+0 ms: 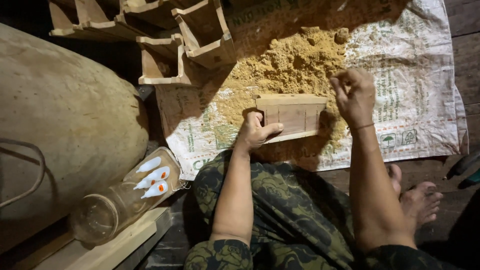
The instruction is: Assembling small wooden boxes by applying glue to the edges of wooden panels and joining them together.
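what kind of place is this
Probably a home workshop floor, where someone sits working at ground level. A woven sack spread over dark floorboards holds a heap of sawdust, the left hand steadies a small wooden box, and more boxes are stacked nearby.

Plank floor — printed sack sheet, glass jar.
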